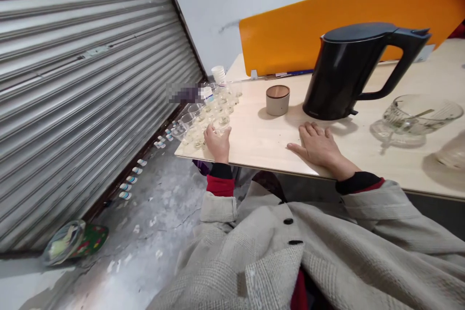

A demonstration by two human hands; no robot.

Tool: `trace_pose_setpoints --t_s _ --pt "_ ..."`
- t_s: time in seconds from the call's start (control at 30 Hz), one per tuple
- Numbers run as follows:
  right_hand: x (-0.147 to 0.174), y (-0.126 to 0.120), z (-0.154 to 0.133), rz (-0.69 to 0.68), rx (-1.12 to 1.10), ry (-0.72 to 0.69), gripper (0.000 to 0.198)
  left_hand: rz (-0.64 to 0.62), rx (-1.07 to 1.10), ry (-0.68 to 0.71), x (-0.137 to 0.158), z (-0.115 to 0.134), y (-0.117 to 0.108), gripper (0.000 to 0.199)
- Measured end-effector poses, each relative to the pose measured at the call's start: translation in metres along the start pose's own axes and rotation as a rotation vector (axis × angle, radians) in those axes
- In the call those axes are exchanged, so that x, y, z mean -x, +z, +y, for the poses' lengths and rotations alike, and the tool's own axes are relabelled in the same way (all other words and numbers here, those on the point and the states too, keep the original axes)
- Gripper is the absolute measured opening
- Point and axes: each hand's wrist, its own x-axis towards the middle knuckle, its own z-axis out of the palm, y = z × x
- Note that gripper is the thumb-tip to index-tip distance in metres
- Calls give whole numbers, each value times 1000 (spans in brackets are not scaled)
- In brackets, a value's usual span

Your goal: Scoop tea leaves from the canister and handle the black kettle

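Observation:
My left hand [218,144] is at the left end of the table, its thumb and fingers curled round a small clear glass [220,130] that they partly hide. Several more small clear glasses [224,120] stand close together beside and behind it. Flat on the tabletop lies my right hand [319,146], fingers stretched out and holding nothing. Just beyond it stands a black electric kettle [339,75], its handle to the right. A grey cup with a brown inside [278,101] is between the glasses and the kettle.
A glass bowl [423,114] with a utensil in it stands right on the table [254,140]. An orange divider [283,43] runs along the back. Stacked white cups [218,75] stand at the far left corner. Small bottles [131,179] and a bin [65,242] line the shutter [90,82].

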Motion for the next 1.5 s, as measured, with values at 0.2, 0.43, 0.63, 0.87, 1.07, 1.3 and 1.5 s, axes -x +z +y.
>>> trace_pose_setpoints --t_s 0.2,0.43,0.63,0.87,1.07,1.3,1.5 --pt "0 0 -1 -28 3 15 87 22 -91 -32 -2 -3 -1 45" --pt "0 3 1 -3 17 11 86 23 -100 -29 11 2 -5 75" --pt "2 -1 -1 -11 10 16 84 11 -93 167 50 1 -16 65" --pt "0 3 2 3 3 2 86 -195 -288 166 46 9 -22 45" --pt "1 0 -1 0 15 16 84 -203 -296 111 39 13 -24 48" --pt "2 -3 -3 -16 18 21 84 -204 -276 118 38 12 -21 46" --pt "1 -2 0 -16 13 18 83 -214 -276 112 42 16 -27 45"
